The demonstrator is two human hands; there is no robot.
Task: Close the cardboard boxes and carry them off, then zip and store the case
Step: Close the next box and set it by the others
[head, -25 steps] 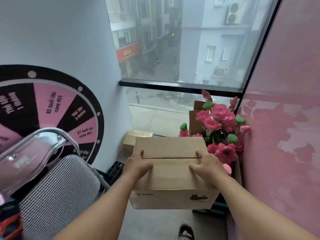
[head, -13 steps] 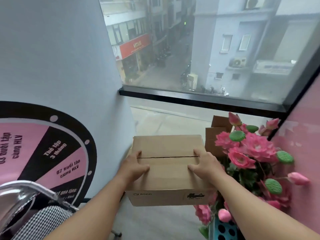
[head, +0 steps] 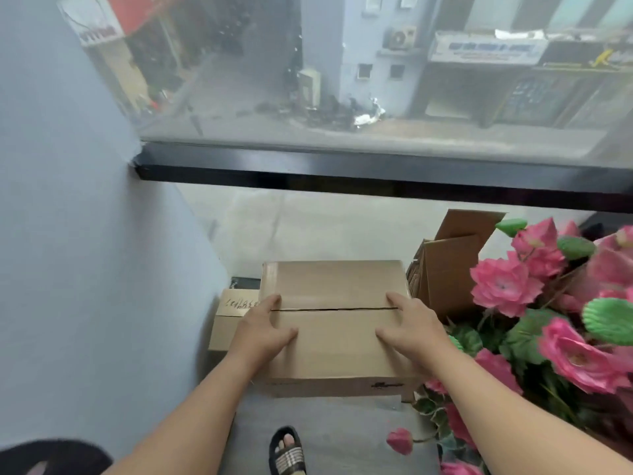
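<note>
We see the window (head: pixel 376 80) at the far side and pink flowers (head: pixel 548 303) on the right. The closed cardboard box (head: pixel 334 351) sits in the middle between our hands. Our left hand (head: pixel 262 329) and right hand (head: pixel 412 325) rest on its top flaps, fingers spread and relaxed.

Box (head: pixel 334 337) front logo blurred, small carton (head: pixel 236 305) scrawl illegible (street signs too).
</note>
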